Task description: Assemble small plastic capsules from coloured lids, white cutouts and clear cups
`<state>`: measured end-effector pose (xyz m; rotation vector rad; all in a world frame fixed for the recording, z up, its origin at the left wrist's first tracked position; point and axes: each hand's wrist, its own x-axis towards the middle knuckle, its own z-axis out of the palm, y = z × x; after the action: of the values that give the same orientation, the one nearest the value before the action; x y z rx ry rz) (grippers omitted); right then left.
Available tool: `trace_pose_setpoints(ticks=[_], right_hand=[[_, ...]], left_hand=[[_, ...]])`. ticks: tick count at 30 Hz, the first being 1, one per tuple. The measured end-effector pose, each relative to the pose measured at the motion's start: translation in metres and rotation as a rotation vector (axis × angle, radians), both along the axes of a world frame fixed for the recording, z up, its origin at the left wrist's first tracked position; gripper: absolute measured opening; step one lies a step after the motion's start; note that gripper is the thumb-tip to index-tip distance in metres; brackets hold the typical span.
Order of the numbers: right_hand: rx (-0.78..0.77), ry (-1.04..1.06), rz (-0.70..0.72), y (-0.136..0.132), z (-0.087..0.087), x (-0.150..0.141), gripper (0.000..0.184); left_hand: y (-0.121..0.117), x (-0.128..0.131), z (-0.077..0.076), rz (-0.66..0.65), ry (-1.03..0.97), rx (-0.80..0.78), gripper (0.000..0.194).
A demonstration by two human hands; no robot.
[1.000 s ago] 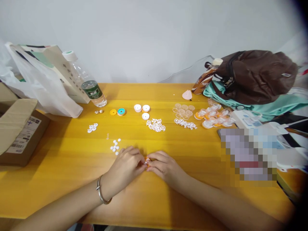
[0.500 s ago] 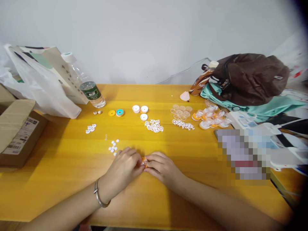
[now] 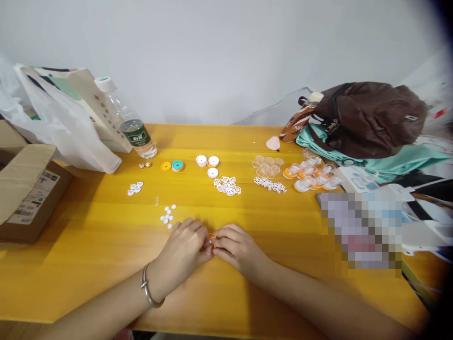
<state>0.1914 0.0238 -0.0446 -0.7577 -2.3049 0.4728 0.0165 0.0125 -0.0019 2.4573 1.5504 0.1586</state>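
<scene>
Between my two hands, low in the middle of the head view, is a small orange round plastic piece (image 3: 212, 236) with a whitish bit inside. My right hand (image 3: 236, 244) grips its right side with bent fingers and thumb. My left hand (image 3: 189, 242) pinches at its left side, fingers closed and hiding much of it. Several small white discs (image 3: 167, 217) lie just beyond my left hand. Farther off are flat white spoked wheels (image 3: 227, 186) in a heap, white toothed strips (image 3: 269, 184) and clear round cups (image 3: 268, 166).
Orange-and-clear assembled pieces (image 3: 313, 174) stand at the right, near a pixelated flat object (image 3: 354, 231) and a brown bag (image 3: 371, 118). White round cases (image 3: 213, 173), a yellow ring (image 3: 165, 166) and a water bottle (image 3: 138, 137) stand farther back. An open carton (image 3: 31, 198) is at the left.
The view has shifted slightly. My hands stay together around the orange piece, and my left fingers have moved a little over it.
</scene>
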Motion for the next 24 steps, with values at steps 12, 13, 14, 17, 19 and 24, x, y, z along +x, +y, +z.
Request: trace_pose_setpoints(ticks=[12,13,14,17,19,24], right_hand=[[0.006,0.012,-0.002,0.000,-0.003,0.000,0.011],[0.006,0.011,-0.002,0.000,-0.003,0.000,0.011],[0.005,0.009,-0.001,0.000,-0.002,0.000,0.011],[-0.003,0.004,0.008,0.000,-0.001,0.000,0.012],[-0.004,0.014,0.014,0.000,-0.001,0.000,0.011],[-0.044,0.038,0.025,0.000,-0.002,0.000,0.007]], left_hand=[[-0.001,-0.002,0.008,-0.014,-0.008,-0.018,0.014],[-0.001,-0.002,0.007,-0.024,0.005,-0.010,0.014],[-0.002,-0.001,0.006,-0.040,0.021,0.000,0.014],[-0.006,0.000,0.003,-0.111,0.103,0.061,0.013],[-0.013,0.001,0.001,-0.166,0.196,0.126,0.010],[-0.026,0.003,0.001,-0.260,0.317,0.212,0.012]])
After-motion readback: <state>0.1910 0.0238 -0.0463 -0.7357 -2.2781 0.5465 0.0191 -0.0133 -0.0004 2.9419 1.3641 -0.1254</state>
